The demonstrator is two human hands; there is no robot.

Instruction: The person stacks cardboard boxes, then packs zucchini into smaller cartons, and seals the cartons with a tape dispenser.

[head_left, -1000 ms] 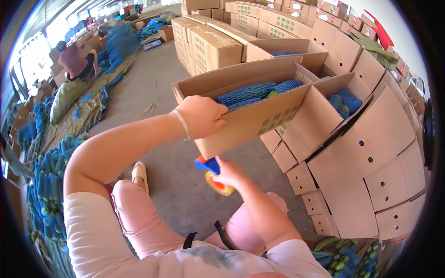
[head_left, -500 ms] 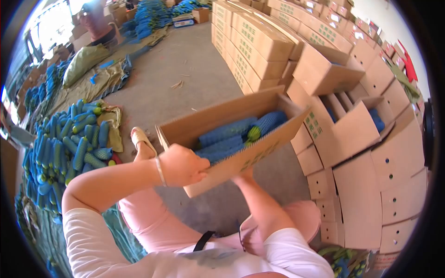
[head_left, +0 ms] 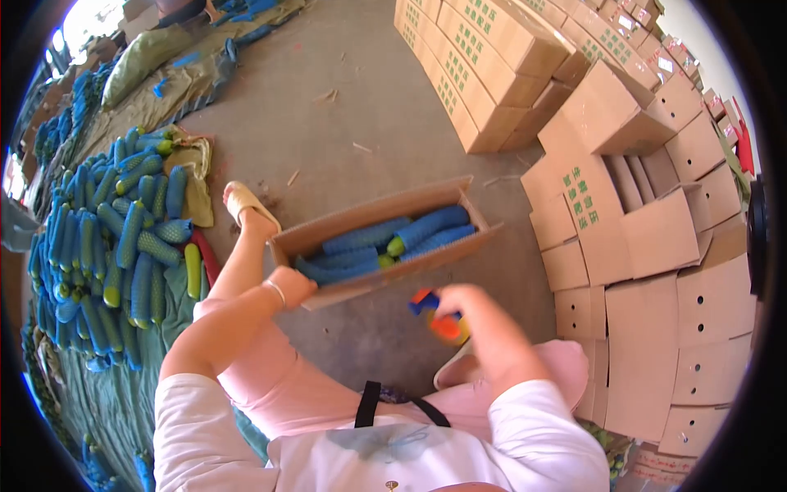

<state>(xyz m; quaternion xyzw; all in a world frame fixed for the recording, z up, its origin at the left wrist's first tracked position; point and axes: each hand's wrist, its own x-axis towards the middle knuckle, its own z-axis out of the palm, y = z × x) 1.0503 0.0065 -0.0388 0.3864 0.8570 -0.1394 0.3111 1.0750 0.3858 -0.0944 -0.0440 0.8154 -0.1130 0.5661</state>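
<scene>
A long open cardboard box (head_left: 385, 281) rests on the floor between my legs. Inside lie several green vegetables in blue netting (head_left: 430, 225). My left hand (head_left: 293, 287) is closed on the near left corner of the box. To the right of the box, my right hand (head_left: 456, 302) grips an orange and blue tool (head_left: 443, 318), blurred by motion; it looks like a tape dispenser.
A pile of blue-netted vegetables (head_left: 123, 238) lies at the left on green cloth (head_left: 106, 410). Stacked cartons (head_left: 492, 74) and open boxes (head_left: 648, 238) stand at the right. A person (head_left: 176, 10) is partly visible at the top left.
The box has come down to the floor. My right hand has left its underside and now holds the tool. My left hand has moved down and left with the box corner.
</scene>
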